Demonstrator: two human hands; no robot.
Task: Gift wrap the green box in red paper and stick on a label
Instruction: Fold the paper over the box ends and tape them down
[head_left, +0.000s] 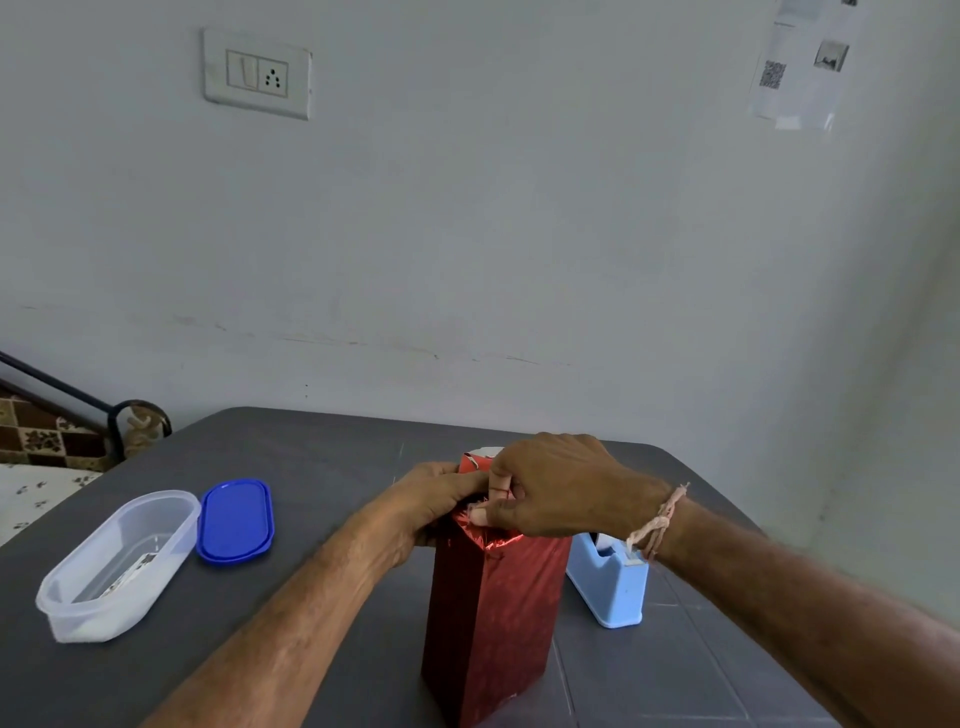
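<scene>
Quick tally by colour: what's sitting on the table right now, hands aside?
Red: 1, box
Blue: 2, lid and tape dispenser
Clear: 1, container
Total: 4

Shiny, crinkled red foil paper (493, 613) covers the tall upright box. Left of it lie a translucent frosted plastic tub (117, 566) and glossy blue plastic lid (235, 521); the dark grey desk (322, 457) looks matt.

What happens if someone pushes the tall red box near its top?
It would probably tip: the red box stands upright on a narrow end on the table. Its shiny paper looks slick, so it might slide first. The left hand and right hand grip its top folds, likely steadying it.
</scene>
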